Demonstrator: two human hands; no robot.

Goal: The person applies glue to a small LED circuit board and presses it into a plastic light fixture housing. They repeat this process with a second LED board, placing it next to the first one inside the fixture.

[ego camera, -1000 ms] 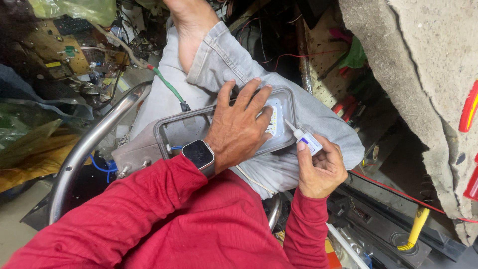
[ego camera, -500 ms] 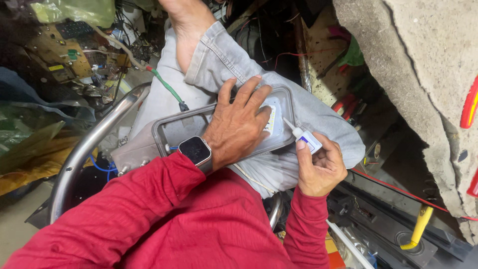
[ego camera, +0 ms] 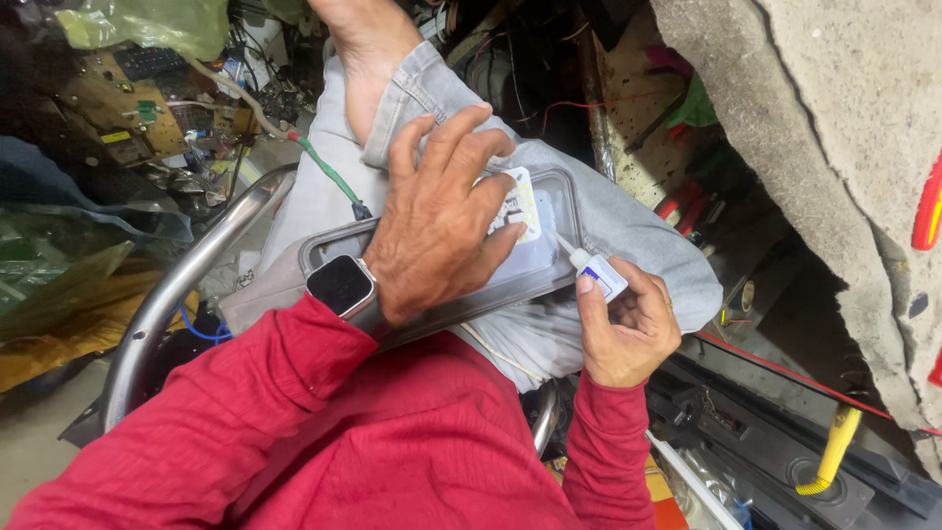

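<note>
My left hand point(ego camera: 442, 211), with a dark smartwatch point(ego camera: 340, 285) on the wrist, presses flat on a grey rounded lamp housing point(ego camera: 549, 280) that rests on my knee in light grey trousers point(ego camera: 648, 245). Under my fingers lies a white LED board point(ego camera: 520, 204) inside the housing. My right hand point(ego camera: 628, 329) grips a small white glue tube point(ego camera: 594, 267), its thin nozzle touching the housing's right edge beside the board. Both sleeves are red.
A curved steel tube point(ego camera: 186, 285) runs at the left. Circuit boards and wires point(ego camera: 147, 108) clutter the upper left, with a green plastic bag point(ego camera: 147, 25). A rough concrete slab point(ego camera: 824, 147) fills the right. A yellow-handled tool point(ego camera: 834, 447) lies at lower right.
My left hand has shifted its fingers slightly on the housing. The tube's nozzle stays at the housing's right edge.
</note>
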